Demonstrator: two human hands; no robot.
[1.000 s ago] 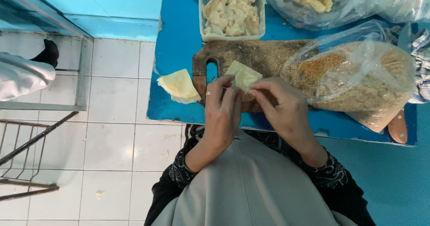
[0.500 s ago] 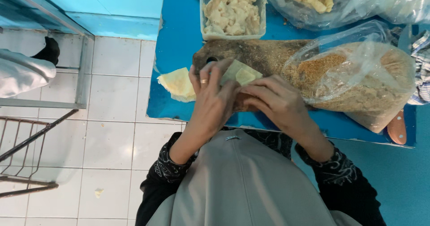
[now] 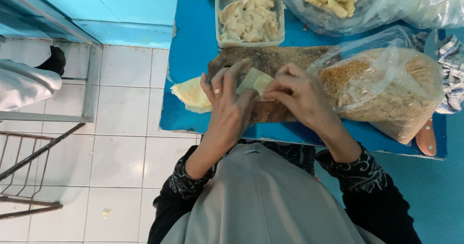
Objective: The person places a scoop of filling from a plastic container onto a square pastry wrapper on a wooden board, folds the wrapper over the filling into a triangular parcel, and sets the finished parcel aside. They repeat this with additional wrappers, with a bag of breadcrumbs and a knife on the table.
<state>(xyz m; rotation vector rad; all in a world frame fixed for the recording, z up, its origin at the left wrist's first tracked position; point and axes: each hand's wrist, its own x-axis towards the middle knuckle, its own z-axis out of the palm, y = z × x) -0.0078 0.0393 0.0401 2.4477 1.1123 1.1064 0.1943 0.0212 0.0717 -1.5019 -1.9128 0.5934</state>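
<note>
While both hands pinch it, left hand (image 3: 231,109) and right hand (image 3: 298,95) grip the pale square dough wrapper (image 3: 254,82) over the dark wooden cutting board (image 3: 270,60); at twelve o'clock, a clear plastic tub of filling (image 3: 249,19).

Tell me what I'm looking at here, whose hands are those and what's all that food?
There is no machine. A person wears a camera on the head, so you look straight down at their own two hands. The left hand and right hand both pinch a pale wrapper over a brown board on a blue table. Beside the left hand lies a stack of wrappers. Behind the board stands a tub of pale filling. To the right lies a bag of crumbs, and above it a bag of rolls. The floor is white tile.
</note>
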